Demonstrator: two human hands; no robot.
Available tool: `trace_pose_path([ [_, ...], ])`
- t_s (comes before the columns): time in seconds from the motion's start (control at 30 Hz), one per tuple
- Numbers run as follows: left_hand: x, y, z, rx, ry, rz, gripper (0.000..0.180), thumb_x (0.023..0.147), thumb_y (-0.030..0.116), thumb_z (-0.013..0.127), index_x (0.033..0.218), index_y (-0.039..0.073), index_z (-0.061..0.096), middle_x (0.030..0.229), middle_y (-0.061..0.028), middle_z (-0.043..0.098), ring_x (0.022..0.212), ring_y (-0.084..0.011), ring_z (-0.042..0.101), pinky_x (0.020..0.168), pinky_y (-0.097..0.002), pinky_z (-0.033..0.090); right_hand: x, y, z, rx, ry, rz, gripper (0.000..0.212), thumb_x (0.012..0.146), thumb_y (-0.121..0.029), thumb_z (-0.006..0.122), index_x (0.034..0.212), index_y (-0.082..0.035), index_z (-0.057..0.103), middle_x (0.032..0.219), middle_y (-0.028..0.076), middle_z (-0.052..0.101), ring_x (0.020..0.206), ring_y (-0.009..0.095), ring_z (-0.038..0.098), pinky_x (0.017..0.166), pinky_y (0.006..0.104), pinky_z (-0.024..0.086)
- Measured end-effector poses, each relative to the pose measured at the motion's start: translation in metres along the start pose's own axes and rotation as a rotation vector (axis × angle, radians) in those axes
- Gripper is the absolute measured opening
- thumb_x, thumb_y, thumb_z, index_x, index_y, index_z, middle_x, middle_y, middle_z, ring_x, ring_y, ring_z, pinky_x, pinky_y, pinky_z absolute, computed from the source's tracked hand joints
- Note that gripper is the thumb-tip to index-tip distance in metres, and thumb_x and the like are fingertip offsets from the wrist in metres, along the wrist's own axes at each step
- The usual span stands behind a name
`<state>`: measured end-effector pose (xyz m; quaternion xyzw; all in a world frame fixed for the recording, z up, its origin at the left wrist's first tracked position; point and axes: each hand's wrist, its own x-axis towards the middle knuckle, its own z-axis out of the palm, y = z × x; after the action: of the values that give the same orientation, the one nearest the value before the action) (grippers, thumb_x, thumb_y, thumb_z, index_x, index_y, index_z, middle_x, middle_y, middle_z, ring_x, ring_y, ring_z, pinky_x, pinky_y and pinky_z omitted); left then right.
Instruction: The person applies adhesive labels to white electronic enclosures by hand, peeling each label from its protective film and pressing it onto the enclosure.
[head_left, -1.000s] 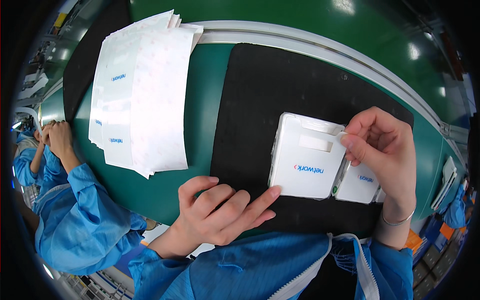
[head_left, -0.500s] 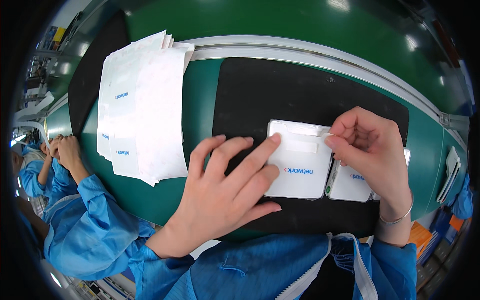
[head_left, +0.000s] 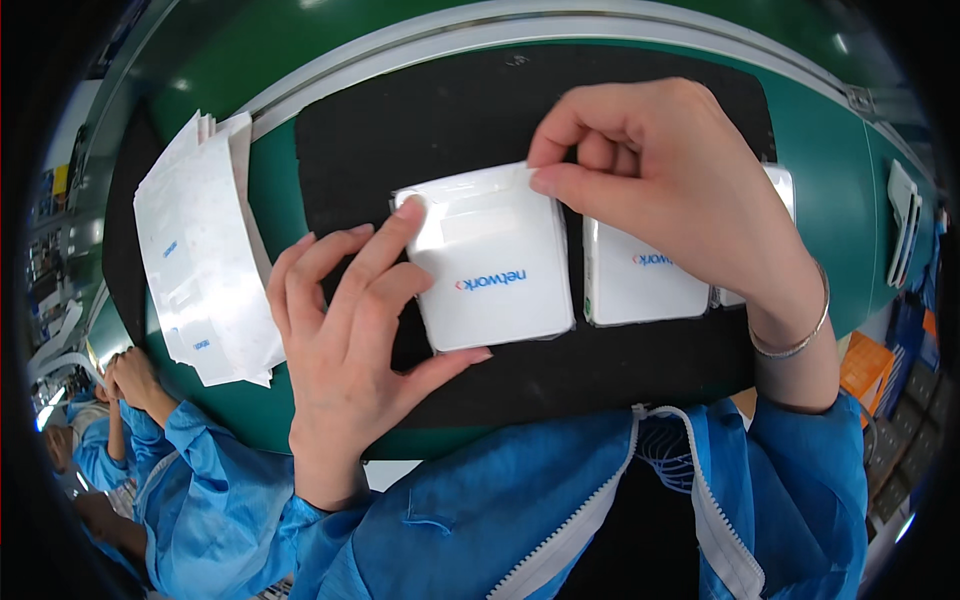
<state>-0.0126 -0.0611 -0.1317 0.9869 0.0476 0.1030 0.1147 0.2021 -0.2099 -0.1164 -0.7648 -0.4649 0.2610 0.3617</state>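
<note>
A flat white square box [head_left: 497, 303] in shiny clear wrap lies on the black mat, with a pale strip along its far edge. My left hand [head_left: 350, 325] is open. Its index fingertip presses the box's far left corner, and its thumb lies by the near edge. At the far right corner, my right hand [head_left: 660, 165] is closed in a pinch on the edge of the clear strip. A second white wrapped box [head_left: 650, 290] lies to the right, partly under my right hand. Part of another white box [head_left: 782, 190] shows beyond my wrist.
The black mat [head_left: 420, 110] covers part of the green table [head_left: 835, 200]. A stack of white printed sheets [head_left: 200, 260] stands at the left. White flat items [head_left: 902, 220] lie at the far right edge. A co-worker's hand [head_left: 140, 380] shows at the left. A metal rail [head_left: 450, 20] runs behind.
The view has shifted, so the boxes and sheets sit further left. The front box looks slightly turned and stands further apart from the second one. My right hand still pinches at its far right corner.
</note>
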Motion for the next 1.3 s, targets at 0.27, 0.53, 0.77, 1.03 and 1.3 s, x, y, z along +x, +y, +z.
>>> trace_pose_path([
  [0.27,-0.001,-0.001,0.007,0.01,0.024,0.026,0.074,0.053,0.05,0.086,0.103,0.006,0.054,0.135,-0.0114,0.06,0.116,-0.0329,0.048,0.1,-0.0422,0.039,-0.001,0.013,0.008,-0.057,0.088,-0.134,0.007,0.083,-0.008,0.071,0.085,-0.002,0.069,0.055,-0.003,0.048,0.05,0.003,0.042,0.047,0.0213,0.031],
  [0.53,-0.002,-0.002,0.005,-0.003,0.033,0.044,0.069,0.054,0.049,0.086,0.099,0.007,0.055,0.135,-0.0121,0.06,0.116,-0.0342,0.049,0.101,-0.0426,0.039,-0.005,0.009,0.01,-0.066,0.157,-0.153,0.014,0.08,-0.005,0.072,0.083,-0.003,0.058,0.058,0.0,0.048,0.053,0.006,0.045,0.05,0.023,0.035],
  [0.77,-0.009,-0.003,0.007,0.01,0.009,0.024,0.066,0.055,0.048,0.086,0.097,0.007,0.055,0.138,-0.0121,0.058,0.117,-0.0352,0.048,0.103,-0.0461,0.038,-0.021,0.008,0.001,-0.238,0.402,-0.261,0.017,0.08,0.001,0.073,0.084,-0.003,0.057,0.073,0.001,0.055,0.064,0.009,0.054,0.057,0.0228,0.043],
  [1.03,-0.036,0.027,-0.002,0.109,-0.023,0.21,0.045,0.076,0.048,0.074,0.112,0.021,0.074,0.115,0.0042,0.066,0.109,-0.0182,0.056,0.107,-0.0464,0.036,-0.087,-0.007,0.033,-0.718,0.124,-0.453,0.037,0.079,-0.017,0.07,0.115,-0.015,0.071,0.121,0.005,0.061,0.113,0.024,0.058,0.097,0.047,0.043],
  [1.3,-0.071,0.017,0.004,-0.021,-0.024,0.245,0.036,0.081,0.05,0.073,0.109,0.027,0.072,0.119,0.0057,0.065,0.112,-0.0155,0.058,0.103,-0.0393,0.043,-0.139,0.016,0.031,-0.665,0.227,-0.434,0.034,0.09,-0.032,0.065,0.121,-0.019,0.061,0.13,0.005,0.058,0.121,0.022,0.056,0.103,0.0493,0.04],
])
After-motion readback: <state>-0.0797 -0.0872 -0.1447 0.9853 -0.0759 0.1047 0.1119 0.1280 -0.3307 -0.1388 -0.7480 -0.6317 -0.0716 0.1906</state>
